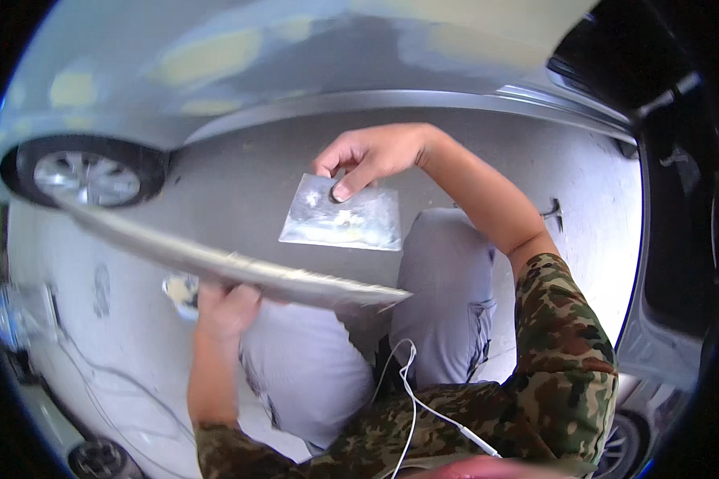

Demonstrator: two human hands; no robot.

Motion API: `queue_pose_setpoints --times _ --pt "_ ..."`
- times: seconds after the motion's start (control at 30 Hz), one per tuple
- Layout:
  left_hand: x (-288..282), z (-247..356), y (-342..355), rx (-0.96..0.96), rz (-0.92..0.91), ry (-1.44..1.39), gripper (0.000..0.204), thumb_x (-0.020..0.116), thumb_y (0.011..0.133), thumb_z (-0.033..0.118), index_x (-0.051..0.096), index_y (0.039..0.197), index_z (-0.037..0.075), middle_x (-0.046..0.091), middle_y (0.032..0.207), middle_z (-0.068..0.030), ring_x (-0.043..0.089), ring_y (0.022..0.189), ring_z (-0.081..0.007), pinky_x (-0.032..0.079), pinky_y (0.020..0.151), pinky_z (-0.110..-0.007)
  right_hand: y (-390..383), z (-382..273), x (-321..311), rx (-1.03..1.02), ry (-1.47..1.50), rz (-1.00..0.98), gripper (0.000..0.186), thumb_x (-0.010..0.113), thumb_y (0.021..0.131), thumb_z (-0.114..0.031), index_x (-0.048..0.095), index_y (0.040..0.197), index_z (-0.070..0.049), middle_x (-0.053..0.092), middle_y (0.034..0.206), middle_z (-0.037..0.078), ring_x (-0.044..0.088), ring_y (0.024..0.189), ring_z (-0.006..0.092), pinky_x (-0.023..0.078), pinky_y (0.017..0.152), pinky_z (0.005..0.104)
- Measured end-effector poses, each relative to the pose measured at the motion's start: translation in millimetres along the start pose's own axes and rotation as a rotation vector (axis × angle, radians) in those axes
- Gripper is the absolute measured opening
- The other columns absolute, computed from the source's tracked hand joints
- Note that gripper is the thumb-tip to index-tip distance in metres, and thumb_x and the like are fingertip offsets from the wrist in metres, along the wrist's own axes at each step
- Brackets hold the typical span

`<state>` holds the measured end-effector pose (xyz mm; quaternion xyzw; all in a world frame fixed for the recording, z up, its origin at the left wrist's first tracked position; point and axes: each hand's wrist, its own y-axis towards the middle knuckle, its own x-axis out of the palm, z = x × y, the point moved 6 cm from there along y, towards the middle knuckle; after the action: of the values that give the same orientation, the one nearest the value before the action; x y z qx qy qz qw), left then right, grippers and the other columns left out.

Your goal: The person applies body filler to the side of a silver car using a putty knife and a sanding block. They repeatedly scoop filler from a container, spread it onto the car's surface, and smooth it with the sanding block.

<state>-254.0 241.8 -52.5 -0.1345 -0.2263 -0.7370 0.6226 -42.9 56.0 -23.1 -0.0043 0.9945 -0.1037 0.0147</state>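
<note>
A thin, flat, rectangular putty spreader (339, 223), grey and smeared with pale residue, is pinched in my right hand (371, 160), thumb on its upper face. Its broad edge points back toward me, above my knees. My left hand (230, 307) is closed around the underside of a long flat board (240, 267), seen nearly edge-on and blurred by motion. Dried pale residue crusts the board's edge. The spreader is apart from the board, beyond its right half. Ahead of both hands stretches a grey car body panel (319, 56) with yellowish filler patches.
The car's wheel (88, 176) is at left, and a dark open door (671, 160) is at right. Beside my left hand sits a small tub (182, 291). Cords (128, 375) cross the floor at left; a hammer-like tool (557, 214) lies right. A white cable (411, 375) hangs before me.
</note>
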Motion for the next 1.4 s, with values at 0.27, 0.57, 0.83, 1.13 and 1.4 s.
queue_pose_setpoints --times 0.27,0.57,0.83,1.13,1.4 --pt "-2 8 -9 0.143 0.237 0.111 0.042 0.074 0.098 0.011 0.057 0.136 0.004 0.071 0.121 -0.0219 0.074 0.1 -0.0351 0.064 0.081 -0.051 -162 72 -27 -0.061 0.298 1.106 0.014 0.065 0.109 -0.022 0.068 0.116 -0.01 0.068 0.107 -0.003 0.062 0.097 0.0076 0.054 0.082 0.0291" --pt "9 12 -7 0.097 0.264 0.158 0.044 0.079 0.096 0.015 0.061 0.133 0.003 0.072 0.119 -0.0246 0.074 0.103 -0.0349 0.063 0.089 -0.055 -247 155 9 -0.047 0.118 2.027 0.029 0.063 0.105 -0.01 0.075 0.132 -0.013 0.073 0.125 0.003 0.066 0.122 0.0237 0.051 0.101 0.0424" --pt "8 10 -9 0.205 0.314 0.209 0.046 0.075 0.099 0.019 0.058 0.14 0.008 0.07 0.123 -0.0114 0.07 0.101 -0.0277 0.061 0.076 -0.044 -204 67 17 -0.09 -1.512 1.926 0.04 0.07 0.09 0.0 0.079 0.127 -0.012 0.069 0.143 0.013 0.055 0.144 0.0376 0.036 0.117 0.0549" --pt "3 -9 7 0.19 0.275 0.213 0.052 0.073 0.1 0.017 0.051 0.147 0.008 0.068 0.123 -0.0124 0.07 0.102 -0.0283 0.061 0.073 -0.044 -179 12 -28 -0.255 -1.771 2.015 0.034 0.074 0.087 -0.005 0.083 0.118 -0.013 0.072 0.14 0.005 0.053 0.146 0.0349 0.031 0.121 0.0576" --pt "14 2 2 0.163 0.298 0.23 0.047 0.078 0.097 0.02 0.061 0.135 0.001 0.073 0.121 -0.0203 0.073 0.103 -0.0294 0.061 0.089 -0.049 -177 19 -58 -0.257 -1.756 2.102 0.033 0.072 0.09 -0.006 0.082 0.121 -0.014 0.071 0.142 0.004 0.05 0.148 0.0345 0.027 0.123 0.0583"
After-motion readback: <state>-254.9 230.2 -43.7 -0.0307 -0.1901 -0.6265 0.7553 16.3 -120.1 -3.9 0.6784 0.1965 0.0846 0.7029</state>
